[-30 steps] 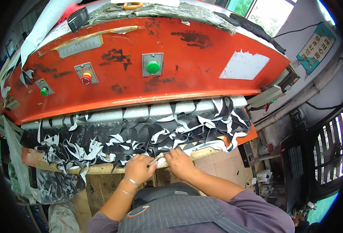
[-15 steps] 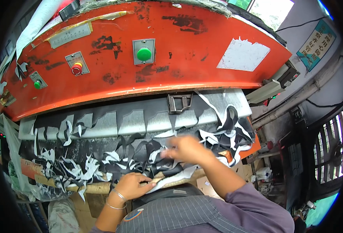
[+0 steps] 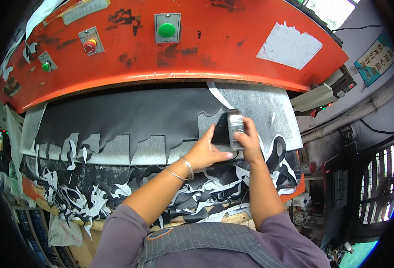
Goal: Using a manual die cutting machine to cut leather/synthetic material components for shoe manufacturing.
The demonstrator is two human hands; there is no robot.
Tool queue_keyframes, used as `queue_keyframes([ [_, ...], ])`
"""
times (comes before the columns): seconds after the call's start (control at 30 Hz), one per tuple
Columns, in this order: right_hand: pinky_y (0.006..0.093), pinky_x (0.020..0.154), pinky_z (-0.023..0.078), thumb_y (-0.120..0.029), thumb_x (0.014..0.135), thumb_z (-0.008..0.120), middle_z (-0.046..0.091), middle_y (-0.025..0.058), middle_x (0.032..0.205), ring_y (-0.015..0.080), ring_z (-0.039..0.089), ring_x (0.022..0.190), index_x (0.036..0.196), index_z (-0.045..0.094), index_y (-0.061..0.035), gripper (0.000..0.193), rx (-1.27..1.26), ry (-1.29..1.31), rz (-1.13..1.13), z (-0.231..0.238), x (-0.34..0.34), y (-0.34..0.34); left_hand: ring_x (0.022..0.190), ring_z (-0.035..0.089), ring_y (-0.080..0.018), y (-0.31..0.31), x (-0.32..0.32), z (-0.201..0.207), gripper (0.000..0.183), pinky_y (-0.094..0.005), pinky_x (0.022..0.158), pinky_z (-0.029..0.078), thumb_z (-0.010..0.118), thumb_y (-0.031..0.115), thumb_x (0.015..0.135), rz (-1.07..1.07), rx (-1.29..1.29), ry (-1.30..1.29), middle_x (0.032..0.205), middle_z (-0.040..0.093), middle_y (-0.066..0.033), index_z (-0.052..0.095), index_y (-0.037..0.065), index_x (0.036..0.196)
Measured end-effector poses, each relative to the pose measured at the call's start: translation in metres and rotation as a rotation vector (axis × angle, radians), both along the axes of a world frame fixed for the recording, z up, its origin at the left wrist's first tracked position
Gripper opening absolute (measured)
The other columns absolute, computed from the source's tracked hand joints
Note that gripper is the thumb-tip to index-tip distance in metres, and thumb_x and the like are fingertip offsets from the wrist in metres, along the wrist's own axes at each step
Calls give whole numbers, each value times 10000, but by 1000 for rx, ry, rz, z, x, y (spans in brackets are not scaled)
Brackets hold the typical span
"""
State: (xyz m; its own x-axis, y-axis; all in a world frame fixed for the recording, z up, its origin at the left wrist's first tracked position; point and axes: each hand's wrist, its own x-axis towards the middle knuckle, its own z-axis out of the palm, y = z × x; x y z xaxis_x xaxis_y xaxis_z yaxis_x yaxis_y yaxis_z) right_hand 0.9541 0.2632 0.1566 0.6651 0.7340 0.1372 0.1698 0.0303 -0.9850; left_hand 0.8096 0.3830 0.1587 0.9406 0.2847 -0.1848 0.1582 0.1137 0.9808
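My right hand grips a metal cutting die, which stands tilted on its side over the pale cutting board. Against the die's left side is a dark cut piece; whether it is inside or just beside the die I cannot tell. My left hand reaches in next to it, thumb and forefinger spread apart, with the other fingers partly hidden. Behind both hands lies a black sheet with notched cut-outs along its near edge.
Black-and-white offcut strips are heaped along the near edge. Over the board hangs the orange press beam, carrying a green push button and a red knob. A white strip trails across the board at right.
My right hand has moved from the scraps to the die and tipped it up. My left hand has left the near edge and come beside it. The view has shifted.
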Motion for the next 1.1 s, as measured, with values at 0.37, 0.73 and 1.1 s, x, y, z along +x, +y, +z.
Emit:
queue_keyframes([
  [0.37,277,839,418,-137,750,631,471,70,1067,141,460,964,1231,481,-23,517,39,182,8,25,-48,-62,728,626,-261,-82,-58,-36,234,-343,663,500,671,247,860,-154,634,75,858,640,-122,629,23,915],
  [0.73,467,936,404,-326,719,630,518,126,1206,303,492,1138,1141,595,-83,489,-371,-715,125,40,-91,82,1134,538,-333,-56,-142,37,612,-390,949,447,736,406,780,-75,461,64,1221,553,-203,558,16,1216],
  [1.1,520,1017,297,-336,834,616,467,216,1332,361,408,1256,1321,444,-11,611,-323,-785,-121,-23,-86,73,1266,435,-358,69,-101,-39,754,-429,1086,299,486,-32,770,520,963,38,1331,508,-221,149,-75,1443],
])
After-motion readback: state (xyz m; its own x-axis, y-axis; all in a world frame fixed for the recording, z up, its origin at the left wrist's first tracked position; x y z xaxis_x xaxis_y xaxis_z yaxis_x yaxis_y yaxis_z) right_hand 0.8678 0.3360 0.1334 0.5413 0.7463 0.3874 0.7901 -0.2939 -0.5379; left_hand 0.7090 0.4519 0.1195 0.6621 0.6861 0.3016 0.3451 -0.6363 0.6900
